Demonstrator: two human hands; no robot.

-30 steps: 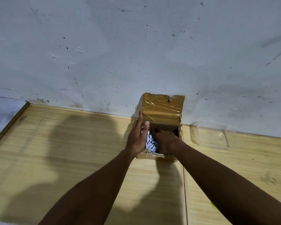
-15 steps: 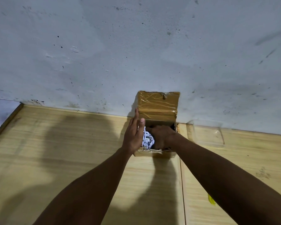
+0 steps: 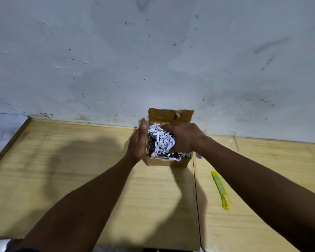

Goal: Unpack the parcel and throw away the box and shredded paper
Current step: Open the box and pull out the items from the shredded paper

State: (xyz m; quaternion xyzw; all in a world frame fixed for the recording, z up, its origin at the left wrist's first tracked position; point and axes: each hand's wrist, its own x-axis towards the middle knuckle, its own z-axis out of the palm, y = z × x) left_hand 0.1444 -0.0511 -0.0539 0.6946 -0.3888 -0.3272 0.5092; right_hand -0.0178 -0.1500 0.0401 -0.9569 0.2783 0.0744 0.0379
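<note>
A small cardboard box (image 3: 168, 162) stands open on the wooden table by the wall, its taped lid flap (image 3: 169, 115) raised at the back. White shredded paper (image 3: 161, 140) bulges up out of the box. My right hand (image 3: 185, 137) grips a clump of that paper from the right. My left hand (image 3: 139, 140) lies flat, fingers straight, against the box's left side. What lies under the paper is hidden.
A yellow utility knife (image 3: 221, 190) lies on the table to the right of the box. A clear plastic piece (image 3: 231, 142) lies by the wall at the right. The table (image 3: 80, 160) ends at the left edge; the grey wall (image 3: 153, 60) is behind.
My right hand has come up out of the box with a clump of shredded paper, which now rises above the rim. The view has shifted, showing the yellow knife.
</note>
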